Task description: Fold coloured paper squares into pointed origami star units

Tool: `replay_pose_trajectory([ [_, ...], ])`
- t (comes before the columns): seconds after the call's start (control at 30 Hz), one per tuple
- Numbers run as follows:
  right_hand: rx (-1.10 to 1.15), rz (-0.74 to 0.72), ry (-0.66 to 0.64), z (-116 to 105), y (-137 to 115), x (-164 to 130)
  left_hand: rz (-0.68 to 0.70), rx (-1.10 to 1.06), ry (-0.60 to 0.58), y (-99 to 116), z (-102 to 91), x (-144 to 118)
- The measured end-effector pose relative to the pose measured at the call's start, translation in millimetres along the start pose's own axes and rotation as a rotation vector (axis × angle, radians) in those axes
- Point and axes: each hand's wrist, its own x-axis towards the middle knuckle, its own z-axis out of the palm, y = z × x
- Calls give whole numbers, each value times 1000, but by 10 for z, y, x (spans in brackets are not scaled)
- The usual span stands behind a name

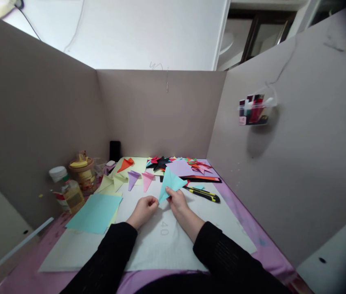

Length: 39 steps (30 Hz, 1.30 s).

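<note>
A light-blue folded paper (170, 180) is up off the white work sheet, gripped by my right hand (177, 201) with the thumb on its face. My left hand (147, 207) has its fingers closed at the paper's lower left corner and seems to pinch the tip there. Just beyond my hands lie folded pieces in purple (133, 179), pink (147, 179) and orange (126, 164). To the left of my left hand is a stack of flat light-blue paper squares (95, 213). A yellow-and-black utility knife (203, 193) rests right of my right hand.
Several folded paper stars (160, 163) are heaped at the back, beside a lilac sheet (179, 168). A liquid-filled bottle (68, 194), a brown container (83, 175) and a black phone (115, 150) line the left side. Grey partitions (160, 114) enclose the table; a small holder (254, 110) hangs on the right one.
</note>
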Motion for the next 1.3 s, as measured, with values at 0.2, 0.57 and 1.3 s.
replay_pose_trajectory([
  [0.2,-6,-39,48,5,-39,7,-7,-10,-9,30,-3,-16],
  [0.57,10,-35,91,8,-152,-18,-11,31,71,102,-21,-26],
  [1.3,-243,48,-213,94,65,-229,33,-39,89,-8,-28,18],
])
